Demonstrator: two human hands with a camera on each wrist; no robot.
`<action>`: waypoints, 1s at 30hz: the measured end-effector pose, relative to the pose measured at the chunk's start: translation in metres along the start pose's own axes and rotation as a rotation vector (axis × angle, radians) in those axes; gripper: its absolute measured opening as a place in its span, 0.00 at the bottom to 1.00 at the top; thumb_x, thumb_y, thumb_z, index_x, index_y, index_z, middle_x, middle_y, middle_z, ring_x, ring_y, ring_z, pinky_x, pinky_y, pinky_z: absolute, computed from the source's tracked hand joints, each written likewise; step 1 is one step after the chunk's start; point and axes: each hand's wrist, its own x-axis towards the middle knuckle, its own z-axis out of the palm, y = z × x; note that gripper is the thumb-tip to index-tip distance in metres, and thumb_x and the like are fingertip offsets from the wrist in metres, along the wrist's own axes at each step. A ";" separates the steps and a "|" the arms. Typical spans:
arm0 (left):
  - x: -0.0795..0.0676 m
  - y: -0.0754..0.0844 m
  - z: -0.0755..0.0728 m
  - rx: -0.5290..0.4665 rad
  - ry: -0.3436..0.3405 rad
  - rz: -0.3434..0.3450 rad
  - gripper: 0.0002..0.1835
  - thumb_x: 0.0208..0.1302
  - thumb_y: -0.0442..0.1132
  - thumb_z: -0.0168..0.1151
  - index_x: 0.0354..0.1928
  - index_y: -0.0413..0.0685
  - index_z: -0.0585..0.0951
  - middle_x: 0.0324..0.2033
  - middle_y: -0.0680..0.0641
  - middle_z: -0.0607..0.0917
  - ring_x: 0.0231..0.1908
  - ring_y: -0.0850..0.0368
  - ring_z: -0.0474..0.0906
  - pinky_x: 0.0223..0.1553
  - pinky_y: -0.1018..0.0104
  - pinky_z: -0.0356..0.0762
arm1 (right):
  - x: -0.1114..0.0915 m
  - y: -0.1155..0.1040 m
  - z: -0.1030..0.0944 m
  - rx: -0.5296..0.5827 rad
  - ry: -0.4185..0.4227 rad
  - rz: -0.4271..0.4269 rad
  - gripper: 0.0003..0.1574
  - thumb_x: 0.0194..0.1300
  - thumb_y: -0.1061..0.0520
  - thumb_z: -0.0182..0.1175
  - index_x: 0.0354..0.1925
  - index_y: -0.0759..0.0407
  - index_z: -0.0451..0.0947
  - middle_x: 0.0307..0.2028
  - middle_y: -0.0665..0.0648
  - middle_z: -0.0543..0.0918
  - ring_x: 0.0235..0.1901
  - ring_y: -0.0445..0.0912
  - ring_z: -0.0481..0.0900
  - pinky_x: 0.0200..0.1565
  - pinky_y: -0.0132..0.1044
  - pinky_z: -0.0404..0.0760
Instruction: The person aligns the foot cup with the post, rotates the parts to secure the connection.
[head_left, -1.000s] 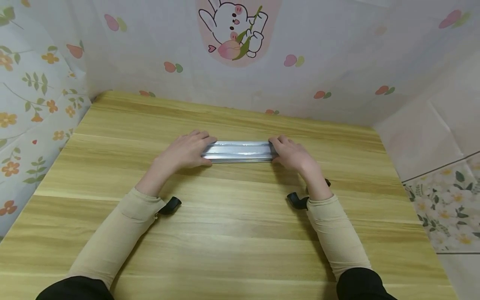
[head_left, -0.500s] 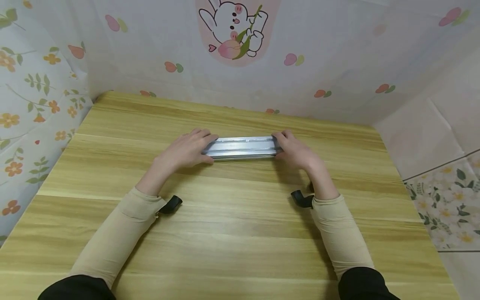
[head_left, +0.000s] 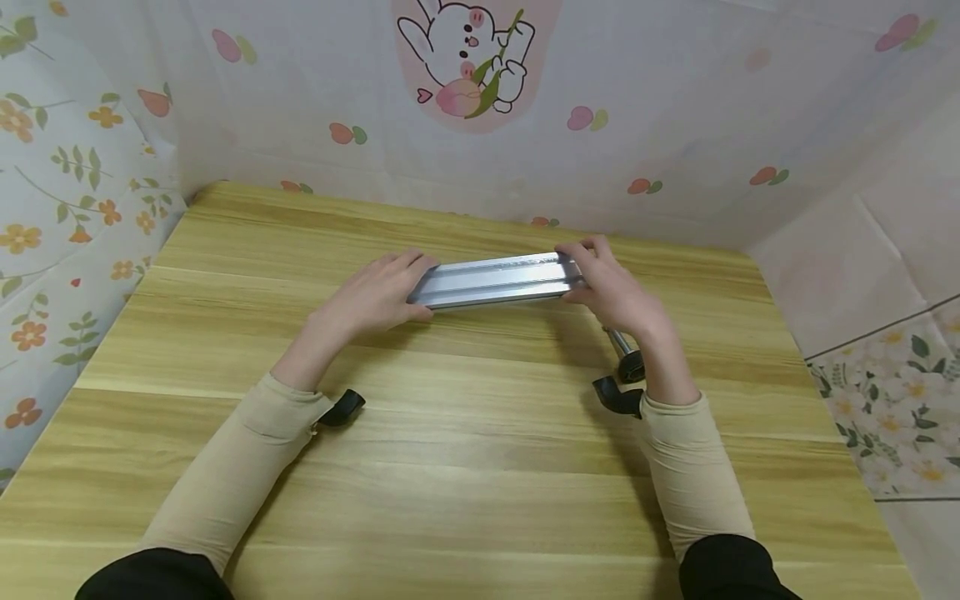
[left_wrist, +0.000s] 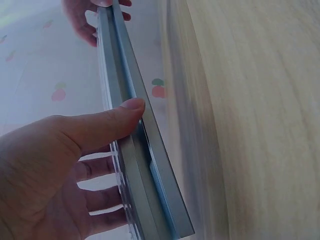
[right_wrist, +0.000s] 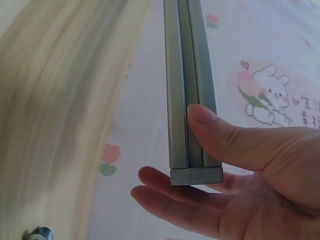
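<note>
A silver grooved metal bar (head_left: pixel 495 280) is held up near the back of the table, its right end higher than its left in the head view. My left hand (head_left: pixel 378 293) grips the left end, thumb at the near edge and fingers over the far side. In the left wrist view, the thumb of the left hand (left_wrist: pixel 65 165) presses along the groove of the bar (left_wrist: pixel 127 95). At the other end my right hand (head_left: pixel 615 292) pinches the bar. From the right wrist, the thumb of that hand (right_wrist: pixel 250 155) lies on the bar's grooved side (right_wrist: pixel 177 90), beside a flat grey end piece (right_wrist: pixel 196 176).
A metal rod with a round black knob (head_left: pixel 632 367) lies on the wooden table (head_left: pixel 465 467) under my right wrist. Black curved mounts (head_left: pixel 342 409) stick out from both sleeves. A patterned cloth (head_left: pixel 300 92) hangs behind the table's back edge.
My right hand has moved rightward and up, lifting the right end so the bar tilts. The left hand stays nearly in place. The black-knobbed rod has come into fuller view.
</note>
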 end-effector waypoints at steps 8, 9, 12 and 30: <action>0.001 0.003 -0.001 0.007 0.034 0.020 0.41 0.61 0.48 0.74 0.71 0.42 0.68 0.65 0.38 0.76 0.63 0.39 0.74 0.67 0.39 0.69 | -0.006 0.002 -0.009 0.043 0.094 -0.021 0.43 0.66 0.63 0.67 0.75 0.56 0.65 0.70 0.70 0.59 0.58 0.63 0.71 0.58 0.59 0.74; 0.001 0.003 -0.001 0.006 0.038 0.018 0.41 0.61 0.48 0.74 0.72 0.42 0.68 0.65 0.38 0.76 0.65 0.39 0.74 0.68 0.39 0.68 | -0.007 0.002 -0.010 0.048 0.111 -0.032 0.43 0.65 0.63 0.68 0.75 0.56 0.66 0.69 0.70 0.60 0.59 0.62 0.71 0.59 0.59 0.74; 0.002 0.004 -0.002 0.006 0.058 0.013 0.42 0.59 0.49 0.75 0.72 0.42 0.68 0.67 0.36 0.77 0.67 0.37 0.73 0.70 0.38 0.67 | -0.008 0.003 -0.013 0.062 0.161 -0.057 0.43 0.63 0.63 0.70 0.74 0.57 0.67 0.68 0.69 0.62 0.56 0.61 0.69 0.56 0.56 0.72; 0.003 0.005 -0.004 -0.020 0.116 0.031 0.44 0.58 0.52 0.75 0.73 0.47 0.68 0.67 0.38 0.77 0.68 0.38 0.72 0.66 0.38 0.70 | -0.015 -0.001 -0.026 0.296 0.397 -0.121 0.39 0.58 0.67 0.73 0.68 0.54 0.78 0.67 0.56 0.71 0.53 0.47 0.73 0.44 0.16 0.77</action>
